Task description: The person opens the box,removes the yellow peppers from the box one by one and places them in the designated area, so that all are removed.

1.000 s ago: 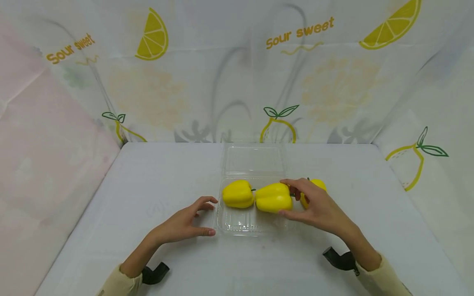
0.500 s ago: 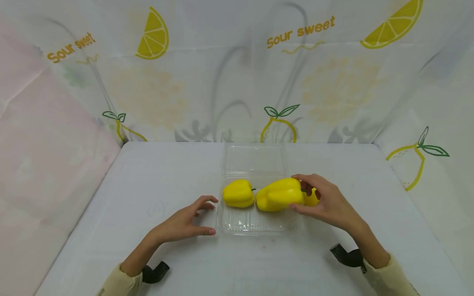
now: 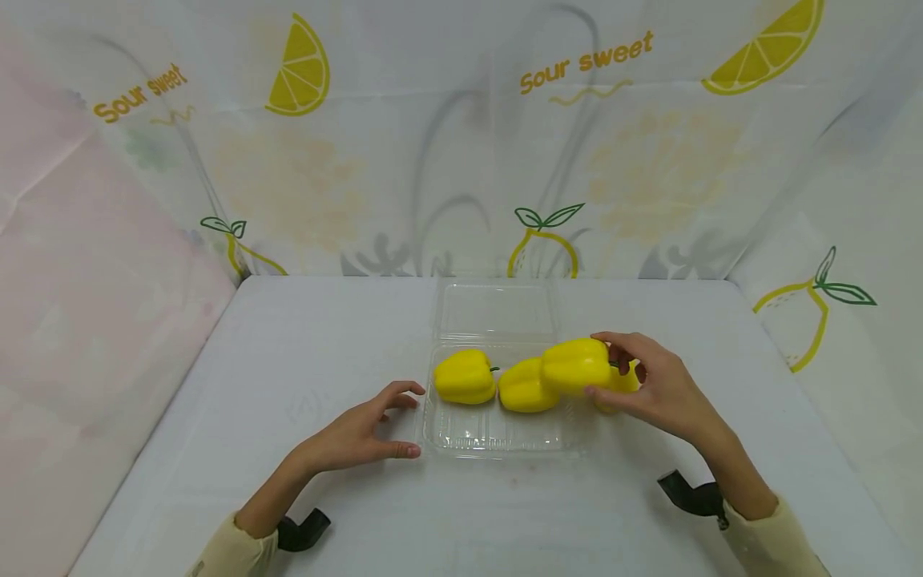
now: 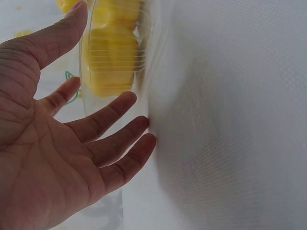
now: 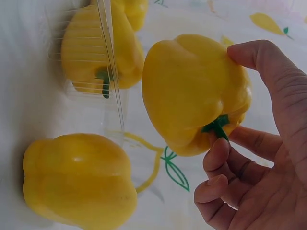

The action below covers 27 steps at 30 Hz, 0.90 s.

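Observation:
My right hand pinches a yellow bell pepper near its stem end, thumb on one side and fingers on the other. The right wrist view shows this held pepper raised off the table, its green stem facing the palm. Below it is the right side of a hinged clear plastic box. Inside lie two more yellow bell peppers, a left pepper and a right pepper partly covered by the held one. My left hand rests at the box's left side, fingers loosely spread, holding nothing.
Another yellow bell pepper lies on the white table right of the box, mostly behind my right hand in the head view. The box's lid lies open toward the back wall, a lemon-printed cloth.
My right hand has moved right and slightly up with the bell pepper, uncovering more of the right pepper in the box. The left hand stays put.

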Motion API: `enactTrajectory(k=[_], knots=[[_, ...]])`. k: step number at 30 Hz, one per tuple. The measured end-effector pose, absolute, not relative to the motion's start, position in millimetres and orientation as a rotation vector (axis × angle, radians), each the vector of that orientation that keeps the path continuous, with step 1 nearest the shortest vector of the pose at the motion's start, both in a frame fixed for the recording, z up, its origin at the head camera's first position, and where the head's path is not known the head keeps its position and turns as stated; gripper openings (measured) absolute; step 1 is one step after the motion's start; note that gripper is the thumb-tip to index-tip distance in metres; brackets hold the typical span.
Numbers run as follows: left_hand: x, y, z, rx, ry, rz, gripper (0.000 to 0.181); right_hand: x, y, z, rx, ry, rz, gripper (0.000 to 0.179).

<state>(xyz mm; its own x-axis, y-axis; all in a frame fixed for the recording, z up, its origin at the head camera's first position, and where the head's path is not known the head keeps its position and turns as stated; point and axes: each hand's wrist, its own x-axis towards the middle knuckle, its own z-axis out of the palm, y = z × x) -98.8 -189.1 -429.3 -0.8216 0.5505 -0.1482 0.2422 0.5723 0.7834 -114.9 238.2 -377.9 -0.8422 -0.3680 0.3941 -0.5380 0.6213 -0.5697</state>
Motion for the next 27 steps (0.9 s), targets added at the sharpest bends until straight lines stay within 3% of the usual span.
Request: enactTrajectory(k=[27], knots=[[-98,-189,-428,0.612,2.436,1.133,0.074,-121,274,-385,0.508,-2.675,0.971,0.056]])
